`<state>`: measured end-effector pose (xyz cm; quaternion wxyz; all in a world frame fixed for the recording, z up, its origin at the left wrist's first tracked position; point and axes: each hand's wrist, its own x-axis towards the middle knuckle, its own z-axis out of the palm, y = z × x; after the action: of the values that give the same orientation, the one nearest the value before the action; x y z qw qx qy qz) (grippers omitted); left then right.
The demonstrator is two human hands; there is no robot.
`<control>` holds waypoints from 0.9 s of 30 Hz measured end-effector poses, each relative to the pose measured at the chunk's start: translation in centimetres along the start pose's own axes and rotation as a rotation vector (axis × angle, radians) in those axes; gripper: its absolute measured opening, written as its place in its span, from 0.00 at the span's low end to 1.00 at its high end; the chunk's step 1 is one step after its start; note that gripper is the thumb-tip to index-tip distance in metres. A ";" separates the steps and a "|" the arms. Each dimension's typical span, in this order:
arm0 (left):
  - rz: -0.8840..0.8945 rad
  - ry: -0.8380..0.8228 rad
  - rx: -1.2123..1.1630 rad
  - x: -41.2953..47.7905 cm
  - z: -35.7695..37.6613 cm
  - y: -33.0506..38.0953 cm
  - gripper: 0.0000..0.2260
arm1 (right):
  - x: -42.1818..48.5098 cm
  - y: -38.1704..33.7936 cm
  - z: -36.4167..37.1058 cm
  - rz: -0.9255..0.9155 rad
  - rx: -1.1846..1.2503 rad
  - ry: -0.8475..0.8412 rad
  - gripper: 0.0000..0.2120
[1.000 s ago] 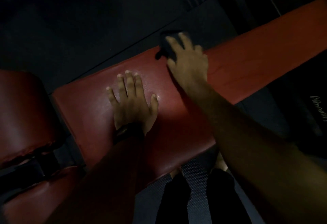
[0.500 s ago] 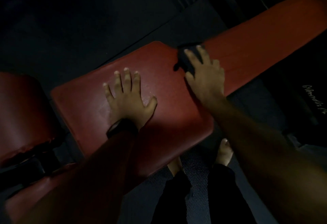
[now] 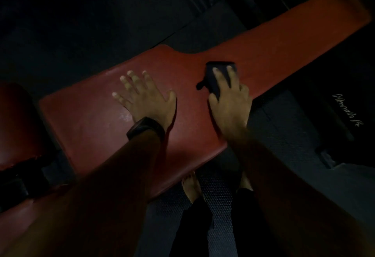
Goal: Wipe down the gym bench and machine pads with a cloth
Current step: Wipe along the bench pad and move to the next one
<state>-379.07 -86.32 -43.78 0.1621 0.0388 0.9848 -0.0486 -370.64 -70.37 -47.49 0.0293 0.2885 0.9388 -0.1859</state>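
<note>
My left hand [image 3: 144, 98] lies palm down on the red bench pad [image 3: 91, 118], fingers spread, holding nothing. A dark wristband [image 3: 145, 127] sits at that wrist. My right hand [image 3: 231, 102] presses a dark cloth [image 3: 215, 78] onto the pad where it narrows, fingers straight across the cloth. My bare feet [image 3: 191, 187] stand on a textured floor mat [image 3: 221, 216] beside the pad's near edge.

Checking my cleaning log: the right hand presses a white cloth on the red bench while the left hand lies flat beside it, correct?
No, the cloth is dark, not white, as the head view shows. The right hand does press it on the red bench, left hand flat beside it.
</note>
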 end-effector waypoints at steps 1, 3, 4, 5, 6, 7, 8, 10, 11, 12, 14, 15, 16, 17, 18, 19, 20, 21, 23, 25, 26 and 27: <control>0.018 0.013 0.009 0.2 0.2 0.1 0.38 | -0.9 -0.2 0.2 0.159 0.051 0.024 0.33; 0.060 0.047 0.038 0.5 0.6 0.2 0.37 | -3.3 -1.4 0.6 0.293 0.075 0.039 0.32; 0.073 0.062 0.049 0.6 0.9 0.4 0.36 | -4.4 -1.9 0.7 0.237 0.067 0.054 0.32; 0.075 0.079 0.060 0.7 1.1 0.5 0.36 | -5.3 -2.1 0.9 0.122 0.070 0.068 0.31; 0.072 0.098 0.066 0.7 1.2 0.5 0.36 | -5.8 -2.1 1.0 -0.030 0.083 0.073 0.30; 0.071 0.116 0.066 0.6 1.4 0.6 0.36 | -5.4 -1.7 1.1 -0.193 0.104 0.062 0.29; 0.078 0.132 0.059 0.5 1.6 0.8 0.35 | -4.3 -1.0 0.9 -0.328 0.121 0.040 0.29; 0.126 0.156 0.054 0.5 1.8 0.9 0.34 | -1.4 0.6 0.4 -0.511 0.078 0.009 0.29; 0.150 0.163 0.055 0.6 1.9 1.0 0.33 | 0.0 1.2 0.1 -0.555 0.013 0.010 0.29; 0.163 0.167 0.055 0.6 1.9 1.0 0.33 | 1.1 1.9 0.0 -0.538 -0.043 0.006 0.30; 0.166 0.171 0.045 0.7 2.0 0.9 0.33 | 1.6 2.7 0.3 -0.300 -0.040 0.015 0.31; 0.167 0.175 0.038 0.7 2.0 0.9 0.33 | 1.3 2.8 0.6 -0.124 0.018 0.046 0.31; 0.168 0.181 0.031 0.6 2.0 0.9 0.34 | 0.7 2.5 0.9 0.055 0.082 0.085 0.31; 0.168 0.187 0.025 0.6 2.0 0.9 0.34 | -0.1 1.9 1.2 0.207 0.129 0.118 0.31; 0.168 0.191 0.021 0.6 2.0 0.9 0.34 | -1.0 1.1 1.3 0.303 0.148 0.136 0.31; 0.167 0.189 0.021 0.6 2.0 0.9 0.34 | -1.9 0.4 1.4 0.321 0.148 0.150 0.31; 0.166 0.184 0.027 0.6 2.0 0.9 0.34 | -2.6 -0.2 1.5 0.263 0.143 0.155 0.31; 0.163 0.179 0.034 0.7 2.0 0.9 0.34 | -2.9 -0.6 1.5 0.143 0.134 0.144 0.31; 0.162 0.177 0.038 0.7 2.0 0.8 0.34 | -2.3 -0.3 1.4 -0.194 0.099 0.127 0.29; 0.165 0.169 0.037 0.8 2.0 0.8 0.34 | 0.7 0.8 0.9 -0.474 0.042 0.072 0.28; 0.166 0.169 0.036 0.8 2.0 0.8 0.34 | 2.6 1.3 0.5 -0.555 -0.002 0.038 0.30; 0.166 0.171 0.033 0.8 2.1 0.8 0.34 | 4.2 1.9 0.1 -0.571 -0.051 0.005 0.31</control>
<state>-379.06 -85.69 -46.04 0.0802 0.1269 0.9875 -0.0479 -373.10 -66.70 -48.88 -0.0194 0.0122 0.9865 -0.1621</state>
